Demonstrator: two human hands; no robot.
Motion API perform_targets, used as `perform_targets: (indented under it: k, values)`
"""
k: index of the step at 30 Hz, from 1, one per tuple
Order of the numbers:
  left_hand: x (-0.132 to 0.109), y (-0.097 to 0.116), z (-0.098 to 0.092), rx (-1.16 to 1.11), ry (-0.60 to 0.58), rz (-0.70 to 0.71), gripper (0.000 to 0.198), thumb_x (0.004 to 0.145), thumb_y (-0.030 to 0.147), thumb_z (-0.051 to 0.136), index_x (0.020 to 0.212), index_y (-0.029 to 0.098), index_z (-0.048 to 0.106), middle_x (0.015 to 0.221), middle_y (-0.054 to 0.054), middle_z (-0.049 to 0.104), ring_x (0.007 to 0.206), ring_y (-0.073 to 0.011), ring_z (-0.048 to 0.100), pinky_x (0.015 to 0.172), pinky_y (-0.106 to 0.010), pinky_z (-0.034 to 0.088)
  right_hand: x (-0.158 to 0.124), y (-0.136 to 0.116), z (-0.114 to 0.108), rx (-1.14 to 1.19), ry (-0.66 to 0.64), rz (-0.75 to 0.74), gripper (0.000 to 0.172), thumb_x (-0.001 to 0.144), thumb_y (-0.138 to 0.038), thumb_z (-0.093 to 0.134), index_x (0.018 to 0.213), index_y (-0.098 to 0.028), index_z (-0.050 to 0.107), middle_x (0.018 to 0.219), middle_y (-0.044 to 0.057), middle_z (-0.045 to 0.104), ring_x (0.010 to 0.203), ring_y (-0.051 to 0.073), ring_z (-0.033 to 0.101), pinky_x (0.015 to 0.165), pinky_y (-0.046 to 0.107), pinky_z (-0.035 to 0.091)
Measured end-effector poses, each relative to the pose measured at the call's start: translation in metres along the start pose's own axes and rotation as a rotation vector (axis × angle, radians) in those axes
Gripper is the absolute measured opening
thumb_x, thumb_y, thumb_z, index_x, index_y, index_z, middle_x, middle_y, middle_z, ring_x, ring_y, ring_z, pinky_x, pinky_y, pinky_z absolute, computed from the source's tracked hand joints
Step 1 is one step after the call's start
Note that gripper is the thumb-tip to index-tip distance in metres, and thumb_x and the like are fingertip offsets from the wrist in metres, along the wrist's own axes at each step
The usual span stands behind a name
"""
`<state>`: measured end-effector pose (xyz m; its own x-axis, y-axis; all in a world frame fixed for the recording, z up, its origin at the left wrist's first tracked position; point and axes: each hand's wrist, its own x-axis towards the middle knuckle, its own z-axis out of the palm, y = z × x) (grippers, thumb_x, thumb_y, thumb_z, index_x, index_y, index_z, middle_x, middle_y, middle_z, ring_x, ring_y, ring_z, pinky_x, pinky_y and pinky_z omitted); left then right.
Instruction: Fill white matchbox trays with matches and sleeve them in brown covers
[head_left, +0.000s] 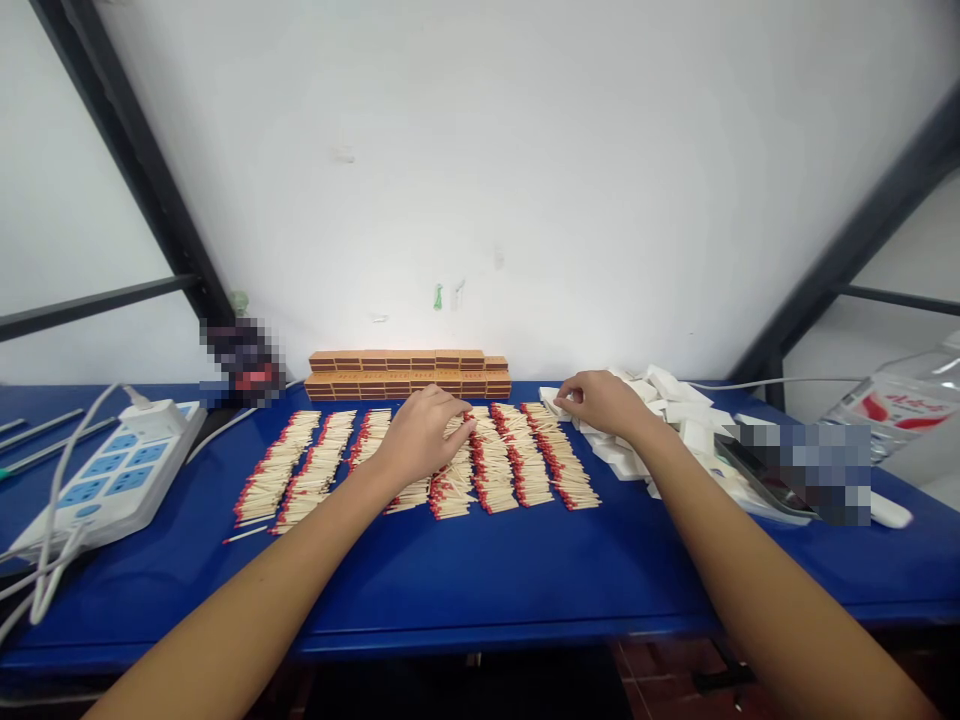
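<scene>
Several rows of red-tipped matches (490, 460) lie across the blue table. My left hand (424, 435) is over the middle rows, its thumb apart from its fingers; nothing shows held between them. My right hand (600, 402) is at the left edge of a heap of small white card trays (660, 400), with thumb and fingers closed at a white card piece (550, 403). Part of that piece is hidden by the fingers. Behind the matches, orange-brown matchboxes (409, 385) stand stacked in long low rows against the wall.
On the left lies a white power strip (112, 470) with a plug and cables. A clear plastic bottle (900, 400) lies at the right, beside a dark tray-like item (757, 475), partly blurred. Black metal posts (142, 150) flank the table (525, 580).
</scene>
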<state>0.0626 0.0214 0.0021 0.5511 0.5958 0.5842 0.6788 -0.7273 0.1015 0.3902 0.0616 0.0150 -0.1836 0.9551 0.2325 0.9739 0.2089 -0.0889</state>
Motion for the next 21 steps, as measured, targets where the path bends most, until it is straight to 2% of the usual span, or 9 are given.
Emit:
perform_targets:
  k: [10,15,19,21]
  values:
    - [-0.0003,-0.0005,-0.0009,-0.001,-0.001,0.000,0.022,0.102,0.031,0.061,0.111,0.018,0.077,0.101,-0.010,0.078,0.101,-0.0286,0.067,0.092,-0.045,0.054,-0.0010,-0.0007,-0.0003,0.012,-0.069,0.012,0.022,0.094,-0.030,0.065,0.090,-0.021,0.084,0.089,0.008,0.080,0.077,0.022,0.069,0.064,0.030,0.043]
    - [-0.0007,0.0001,-0.0002,-0.008,-0.006,-0.004,0.022,0.102,0.031,0.062,0.111,0.017,0.077,0.102,-0.011,0.079,0.102,-0.0291,0.067,0.093,-0.046,0.054,-0.0015,0.0011,-0.0017,0.027,-0.094,0.002,0.022,0.094,-0.034,0.068,0.090,-0.021,0.084,0.093,0.008,0.081,0.080,0.023,0.071,0.066,0.030,0.045]
    - [-0.0005,0.0003,0.0010,-0.015,-0.007,-0.013,0.022,0.101,0.030,0.063,0.111,0.017,0.077,0.103,-0.011,0.079,0.103,-0.0295,0.068,0.094,-0.048,0.055,-0.0019,0.0029,-0.0007,0.047,-0.105,-0.007,0.014,0.090,-0.028,0.072,0.087,-0.022,0.084,0.092,0.007,0.081,0.080,0.022,0.071,0.067,0.030,0.046]
    - [0.0022,-0.0008,-0.0063,-0.021,-0.003,-0.020,0.021,0.101,0.031,0.063,0.110,0.018,0.078,0.105,-0.011,0.079,0.104,-0.0296,0.069,0.095,-0.048,0.055,-0.0018,0.0037,0.0001,0.049,-0.094,-0.006,0.014,0.089,-0.024,0.070,0.086,-0.022,0.084,0.092,0.007,0.080,0.079,0.022,0.070,0.068,0.029,0.046]
